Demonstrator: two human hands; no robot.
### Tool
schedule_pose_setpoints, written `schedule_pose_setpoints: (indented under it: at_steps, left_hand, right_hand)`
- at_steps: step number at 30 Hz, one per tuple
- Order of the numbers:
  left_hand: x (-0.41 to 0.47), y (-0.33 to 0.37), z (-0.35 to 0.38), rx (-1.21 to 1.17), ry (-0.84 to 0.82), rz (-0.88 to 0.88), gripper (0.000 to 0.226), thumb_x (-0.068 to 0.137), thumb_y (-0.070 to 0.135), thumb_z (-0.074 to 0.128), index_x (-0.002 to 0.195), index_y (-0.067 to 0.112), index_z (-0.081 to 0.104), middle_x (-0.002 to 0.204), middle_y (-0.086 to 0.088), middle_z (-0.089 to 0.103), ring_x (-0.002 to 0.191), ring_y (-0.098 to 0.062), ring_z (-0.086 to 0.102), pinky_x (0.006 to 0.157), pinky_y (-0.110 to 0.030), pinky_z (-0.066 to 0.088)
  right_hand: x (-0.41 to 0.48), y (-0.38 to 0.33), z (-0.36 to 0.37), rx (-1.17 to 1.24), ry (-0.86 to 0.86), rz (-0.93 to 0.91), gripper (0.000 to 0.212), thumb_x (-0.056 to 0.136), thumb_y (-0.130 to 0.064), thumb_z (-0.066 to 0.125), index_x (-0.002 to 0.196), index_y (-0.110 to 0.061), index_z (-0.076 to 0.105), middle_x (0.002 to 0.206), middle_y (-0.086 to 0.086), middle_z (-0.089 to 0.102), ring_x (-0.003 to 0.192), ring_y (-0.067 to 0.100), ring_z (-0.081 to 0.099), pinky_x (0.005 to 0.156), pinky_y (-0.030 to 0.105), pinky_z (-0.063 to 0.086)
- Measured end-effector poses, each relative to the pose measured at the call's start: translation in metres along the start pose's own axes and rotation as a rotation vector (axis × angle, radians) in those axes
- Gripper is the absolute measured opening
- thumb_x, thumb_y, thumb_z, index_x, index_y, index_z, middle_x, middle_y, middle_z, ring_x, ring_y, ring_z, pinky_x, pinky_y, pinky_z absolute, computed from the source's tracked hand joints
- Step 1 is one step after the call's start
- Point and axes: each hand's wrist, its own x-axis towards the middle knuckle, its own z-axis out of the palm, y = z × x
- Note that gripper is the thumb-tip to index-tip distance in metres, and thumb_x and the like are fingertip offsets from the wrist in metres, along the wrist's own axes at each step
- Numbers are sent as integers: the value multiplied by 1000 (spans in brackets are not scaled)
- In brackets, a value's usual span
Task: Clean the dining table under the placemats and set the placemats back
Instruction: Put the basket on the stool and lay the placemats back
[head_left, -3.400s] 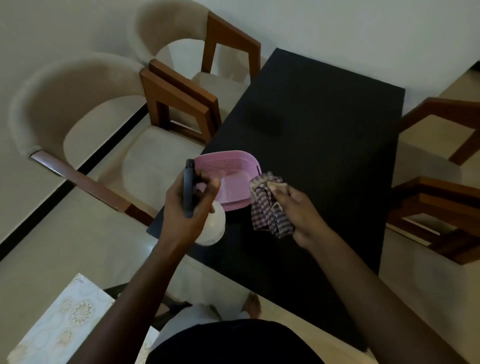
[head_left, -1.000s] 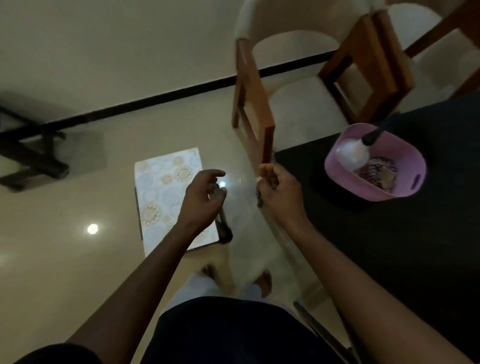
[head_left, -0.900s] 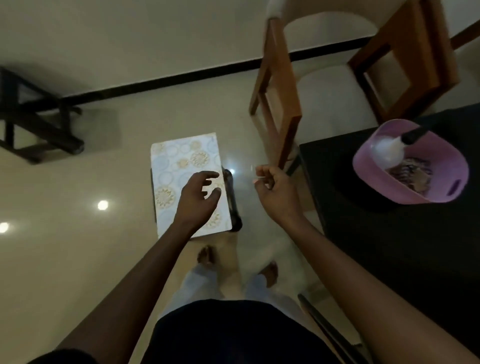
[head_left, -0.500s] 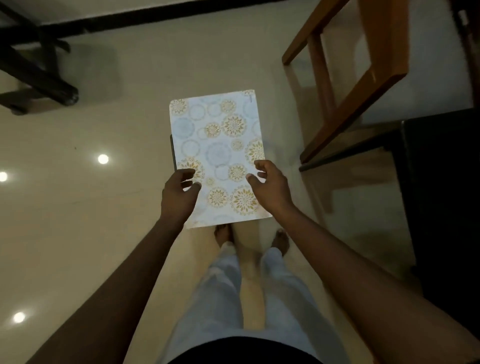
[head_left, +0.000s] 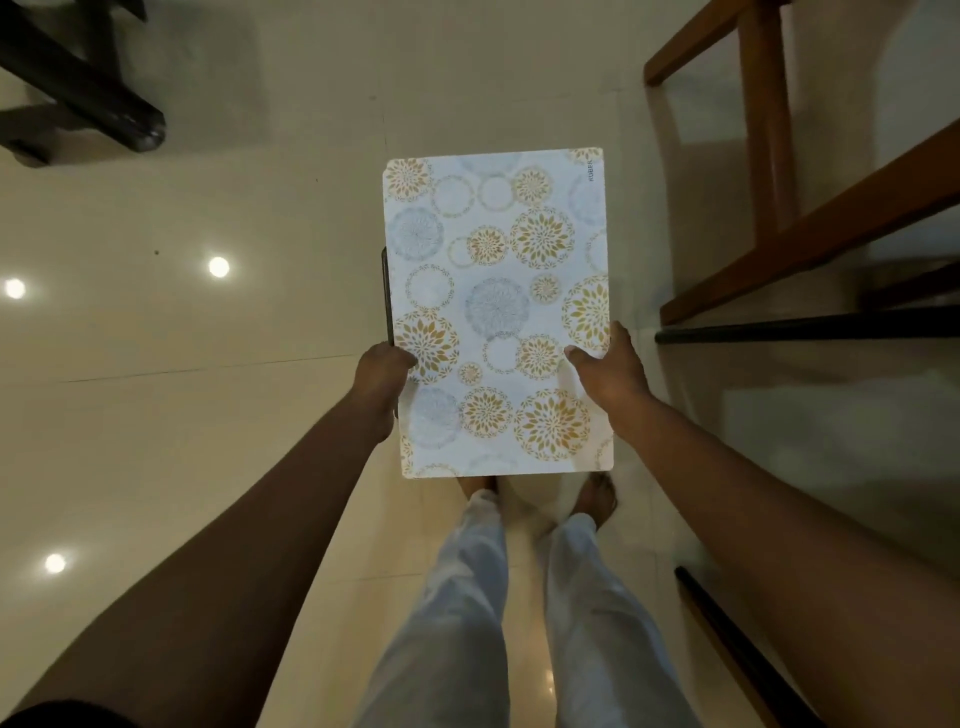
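Since half a second ago both hands have slid outward, off the near part of the placemat's (head_left: 498, 312) face and onto its two long sides. The mat now fills more of the view.

The left hand (head_left: 382, 374) grips the left long edge with the thumb on the printed face and the other fingers tucked under, out of sight. The right hand (head_left: 610, 371) grips the right long edge the same way, thumb on top. Both hold the mat a little nearer than its middle.

Small lettering (head_left: 590, 170) in the mat's far right corner reads "KUBER", running along the long edge. The print is gold and pale blue floral circles on a light ground, printed side up.

Under the mat is a glossy cream tiled floor (head_left: 234, 415), with round light reflections (head_left: 218, 266) left of the mat. A wooden chair frame (head_left: 769, 156) stands right of and beyond the mat. A black furniture leg (head_left: 93, 98) is far left and beyond it. A thin black bar (head_left: 810, 328) runs off to the right, level with the mat's middle. Bare feet (head_left: 597, 499) and pale trousers (head_left: 467, 597) show just past the mat's near short edge.

The mat is roughly level. Its long axis points straight away from the person, with a short edge nearest the body. A dark strip (head_left: 385, 291) peeks out along the left edge; cannot tell what it is.
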Motion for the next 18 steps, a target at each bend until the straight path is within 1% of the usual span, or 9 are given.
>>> schedule_pose_setpoints:
  at_steps: [4,6,7,9,11,13,15,16,18]
  left_hand:
    - [7,-2,-1,-7,2,18,27,103,6,56,130,9,58,119,1,54,115,-20,45,98,-34,36]
    - [9,-1,-6,20,29,-1,12,102,6,58,110,14,63,110,0,56,114,-23,46,100,-35,36]
    - [8,0,-10,31,39,4,14,102,6,59,111,14,65,112,-4,60,118,-27,51,102,-37,40]
    - [6,1,-15,-3,50,17,41,100,6,62,141,7,60,140,-14,62,133,-36,56,113,-46,42]
    - [-4,2,-19,-18,52,49,49,98,6,65,147,7,58,145,-15,62,130,-35,60,112,-48,45]
    - [-17,6,-19,-35,82,101,43,96,4,67,139,7,66,125,-13,72,113,-31,68,101,-44,53]
    - [-36,16,-18,-57,127,178,28,93,-1,67,117,11,77,94,-7,74,93,-27,66,85,-40,54]
    - [-47,24,-18,-62,137,215,23,92,-2,67,103,15,78,85,-3,73,88,-25,65,84,-40,54]
    - [-74,39,-14,-50,135,303,22,90,0,70,97,19,78,87,-3,76,87,-25,71,92,-44,59]
  right_hand:
    - [4,1,-6,54,61,-3,55,98,-37,70,148,-19,53,145,6,60,127,26,60,99,35,51]
    - [1,-1,-10,109,5,-21,29,101,-29,68,128,-18,68,127,2,70,101,13,66,78,26,51]
    - [-2,-2,-11,127,-21,-34,25,102,-24,66,126,-18,70,123,0,71,94,6,63,72,23,48]
    - [-9,-4,-11,160,-24,-65,27,104,-15,62,130,-17,69,120,-2,71,94,4,63,75,22,48]
    - [-20,-8,-11,208,13,-92,29,104,-9,59,129,-18,69,113,-6,71,100,9,65,86,27,51]
    - [-33,-12,-15,250,61,-113,29,103,-5,58,125,-21,68,111,-9,70,103,11,67,96,35,55]
    - [-49,-14,-24,294,92,-130,30,103,-4,58,124,-22,67,120,-4,71,112,16,67,104,42,54]
    - [-57,-15,-30,320,103,-140,31,103,-5,58,129,-21,65,126,-1,70,117,18,66,106,44,54]
    - [-82,-16,-50,361,151,-168,38,103,-8,58,139,-20,61,135,0,67,123,18,64,107,43,53]
